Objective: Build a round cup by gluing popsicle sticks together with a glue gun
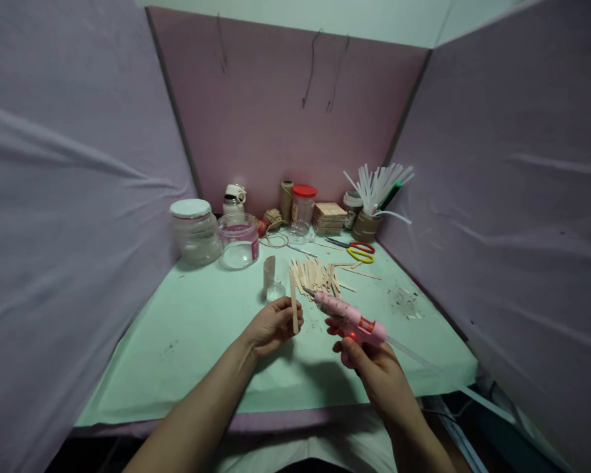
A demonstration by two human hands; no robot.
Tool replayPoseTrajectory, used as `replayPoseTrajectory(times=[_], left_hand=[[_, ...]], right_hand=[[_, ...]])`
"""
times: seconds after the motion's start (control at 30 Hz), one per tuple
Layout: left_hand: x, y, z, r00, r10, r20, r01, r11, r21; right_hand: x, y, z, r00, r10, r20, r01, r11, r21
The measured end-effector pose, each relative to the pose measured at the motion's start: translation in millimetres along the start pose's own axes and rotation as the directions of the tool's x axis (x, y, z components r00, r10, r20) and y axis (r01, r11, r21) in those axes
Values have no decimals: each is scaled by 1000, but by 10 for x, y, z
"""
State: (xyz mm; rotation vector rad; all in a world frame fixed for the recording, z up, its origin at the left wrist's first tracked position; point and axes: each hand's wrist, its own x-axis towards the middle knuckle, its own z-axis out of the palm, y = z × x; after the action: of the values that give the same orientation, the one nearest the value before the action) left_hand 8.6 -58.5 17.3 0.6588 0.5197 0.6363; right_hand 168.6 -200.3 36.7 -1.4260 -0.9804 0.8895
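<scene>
My left hand [274,323] is closed on a wooden craft stick [294,299], held upright above the pale green table [201,341]. My right hand [372,364] grips a pink glue gun [352,320] whose nozzle points left, close to the stick. A clear glue rod sticks out behind the gun. Just beyond my hands lies a pile of several more craft sticks [318,274]. A small clear cup [272,279] with sticks glued to it stands left of the pile.
Along the back stand two clear jars [197,230], a red-lidded jar [303,207], a twine ball [273,218], a stack of wooden pieces [329,218], a pot of white glue rods [372,210] and red-and-yellow scissors [357,251]. Purple fabric walls enclose three sides.
</scene>
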Motion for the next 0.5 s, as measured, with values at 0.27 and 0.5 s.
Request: replayPoseTrajectory(times=[0.27, 0.5], left_hand=[[13, -18, -19, 1000, 17, 6, -17, 1000, 18], [19, -23, -30, 1000, 8, 24, -9, 1000, 24]], right_hand=[[-44, -78, 66, 988, -152, 6, 147, 940, -308], [-47, -74, 115, 979, -206, -6, 187, 901, -391]])
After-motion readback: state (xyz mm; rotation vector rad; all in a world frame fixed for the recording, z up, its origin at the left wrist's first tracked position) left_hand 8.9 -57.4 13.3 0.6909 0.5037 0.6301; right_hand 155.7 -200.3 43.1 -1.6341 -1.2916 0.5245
